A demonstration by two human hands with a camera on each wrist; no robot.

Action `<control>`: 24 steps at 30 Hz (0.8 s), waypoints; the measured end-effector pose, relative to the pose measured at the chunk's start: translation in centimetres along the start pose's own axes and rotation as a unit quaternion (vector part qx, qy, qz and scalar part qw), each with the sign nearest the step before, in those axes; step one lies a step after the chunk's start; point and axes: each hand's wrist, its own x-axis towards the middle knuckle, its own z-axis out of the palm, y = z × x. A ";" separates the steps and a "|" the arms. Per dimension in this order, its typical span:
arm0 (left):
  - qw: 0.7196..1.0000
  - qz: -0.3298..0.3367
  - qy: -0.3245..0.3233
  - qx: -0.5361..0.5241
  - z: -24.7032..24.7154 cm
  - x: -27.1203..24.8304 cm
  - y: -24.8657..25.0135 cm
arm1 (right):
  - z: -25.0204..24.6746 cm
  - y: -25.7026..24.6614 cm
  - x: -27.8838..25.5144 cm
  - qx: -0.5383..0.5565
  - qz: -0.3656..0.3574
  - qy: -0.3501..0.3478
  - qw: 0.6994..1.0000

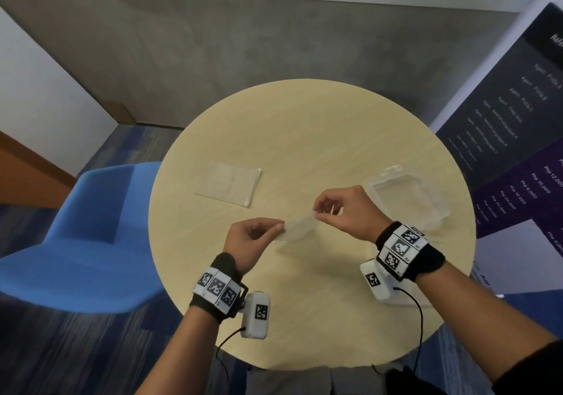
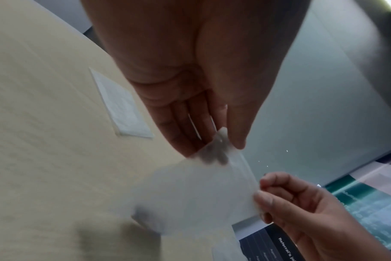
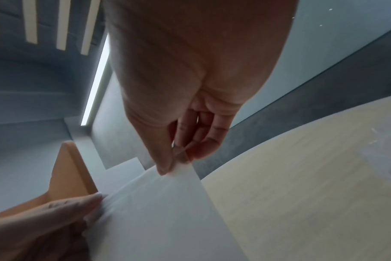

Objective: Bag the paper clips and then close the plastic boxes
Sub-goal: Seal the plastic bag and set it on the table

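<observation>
A round, pale wood-grain bench (image 1: 304, 126) is set on blue carpet (image 1: 61, 349), with a blue chair (image 1: 91, 227) at its left edge and a dark printed banner (image 1: 502, 139) at its right. Above the middle of the bench a small clear plastic bag (image 1: 300, 227) is held off the surface between both hands. The left hand (image 1: 249, 242) is closed in a narrow pinch: thumb and fingers (image 2: 183, 139) are pressed together on the bag's left corner, and the fingers lie close side by side. The right hand (image 1: 344, 212) is likewise closed in a pinch on the opposite corner; thumb and forefinger meet on the plastic and the other fingers (image 3: 212, 134) are loosely curled behind. The bag is thin, translucent and nearly colourless, and it is stretched roughly flat between the two grips. Blurred dark shapes show at the corner under the left fingers in the left wrist view; whether these are contents cannot be told. A second flat clear bag (image 1: 230, 186) lies on the bench beyond the left hand, well apart from it. A clear plastic box (image 1: 408, 202) with a hang tab rests on the bench just beyond the right hand; whether its lid is shut cannot be told. No paper clips can be made out.
</observation>
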 end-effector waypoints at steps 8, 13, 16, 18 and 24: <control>0.998 0.048 0.019 -0.041 0.6 -1.0 0.9 | 0.3 0.2 -1.1 0.053 0.033 0.049 0.997; 0.997 0.068 0.040 -0.024 1.2 -0.7 1.3 | 1.0 -1.2 -1.0 -0.016 -0.021 0.041 0.999; 0.997 0.059 0.042 -0.024 1.7 -0.7 1.8 | 1.5 -3.0 -0.6 0.015 -0.043 0.045 0.998; 0.997 0.062 0.042 -0.016 1.9 -0.8 2.0 | 1.8 -3.6 -0.4 0.024 -0.059 0.044 0.997; 0.997 0.025 0.050 -0.047 1.9 -1.2 2.3 | 2.0 -3.4 -0.1 -0.006 -0.100 0.025 0.995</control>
